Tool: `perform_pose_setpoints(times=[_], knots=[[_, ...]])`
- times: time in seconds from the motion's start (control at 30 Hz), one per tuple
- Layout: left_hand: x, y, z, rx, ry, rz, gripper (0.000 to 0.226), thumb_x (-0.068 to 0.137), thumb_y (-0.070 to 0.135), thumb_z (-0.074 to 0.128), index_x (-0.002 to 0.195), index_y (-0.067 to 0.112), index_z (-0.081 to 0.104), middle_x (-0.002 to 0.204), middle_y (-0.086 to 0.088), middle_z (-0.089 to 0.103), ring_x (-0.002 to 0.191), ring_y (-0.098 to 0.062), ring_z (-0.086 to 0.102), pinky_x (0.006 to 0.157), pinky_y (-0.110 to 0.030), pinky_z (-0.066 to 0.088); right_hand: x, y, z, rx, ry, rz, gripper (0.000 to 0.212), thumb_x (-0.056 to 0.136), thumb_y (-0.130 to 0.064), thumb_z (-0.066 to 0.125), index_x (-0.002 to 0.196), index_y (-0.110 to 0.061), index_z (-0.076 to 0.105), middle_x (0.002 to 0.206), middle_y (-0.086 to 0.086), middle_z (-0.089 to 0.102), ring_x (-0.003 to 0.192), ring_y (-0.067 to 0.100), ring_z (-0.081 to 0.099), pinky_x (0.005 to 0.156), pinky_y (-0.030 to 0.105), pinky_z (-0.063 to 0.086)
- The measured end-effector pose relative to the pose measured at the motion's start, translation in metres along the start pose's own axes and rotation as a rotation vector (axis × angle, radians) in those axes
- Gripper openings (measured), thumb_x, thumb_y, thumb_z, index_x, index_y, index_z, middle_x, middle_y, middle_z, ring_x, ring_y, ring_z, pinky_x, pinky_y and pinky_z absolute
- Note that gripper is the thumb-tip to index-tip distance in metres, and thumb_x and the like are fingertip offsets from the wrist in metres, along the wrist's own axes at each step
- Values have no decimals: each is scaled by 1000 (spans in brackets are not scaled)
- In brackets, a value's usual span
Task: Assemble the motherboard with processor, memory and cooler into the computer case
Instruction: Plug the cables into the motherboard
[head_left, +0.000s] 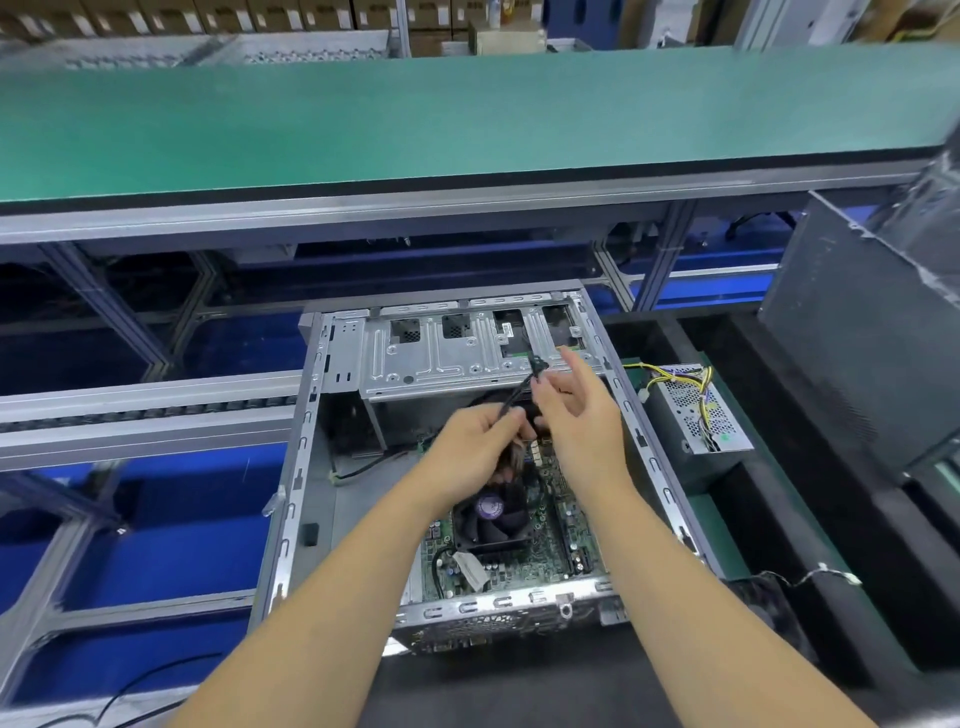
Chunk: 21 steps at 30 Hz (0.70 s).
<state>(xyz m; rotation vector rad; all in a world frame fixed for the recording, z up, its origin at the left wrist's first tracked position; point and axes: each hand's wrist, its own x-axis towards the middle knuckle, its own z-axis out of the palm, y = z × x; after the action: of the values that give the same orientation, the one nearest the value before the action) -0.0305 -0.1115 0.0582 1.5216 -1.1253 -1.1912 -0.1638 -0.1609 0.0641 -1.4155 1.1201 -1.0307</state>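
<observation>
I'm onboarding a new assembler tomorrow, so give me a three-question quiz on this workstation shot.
1. True or false: the green motherboard already lies inside the open grey metal computer case.
2. What does the left hand grip: A) a screwdriver, B) a black cable bundle, C) a memory stick?
3. Which part sits on the motherboard, topped by a purple sticker?

Key: 1 true; 2 B; 3 the black cooler fan.
</observation>
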Motion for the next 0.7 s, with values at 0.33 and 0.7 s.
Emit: perform_pose_setpoints(times=[0.33,0.7], knots=[[3,4,11,236,-253,-124,38,104,31,49,81,11,72,79,-22,72,79,-32,67,89,-44,51,3,3,0,73,-1,-82,38,101,-5,56,101,-39,71,69,-12,68,61,5,60,61,17,51],[33,-1,21,-201,218,-101,16,94,11,57,102,17,70,87,-5,76,77,-18,73,73,-29,59,9,17,4,57,108,194,24,99,-10,62,115,-26,68,75,3,74,58,9,63,64,25,56]])
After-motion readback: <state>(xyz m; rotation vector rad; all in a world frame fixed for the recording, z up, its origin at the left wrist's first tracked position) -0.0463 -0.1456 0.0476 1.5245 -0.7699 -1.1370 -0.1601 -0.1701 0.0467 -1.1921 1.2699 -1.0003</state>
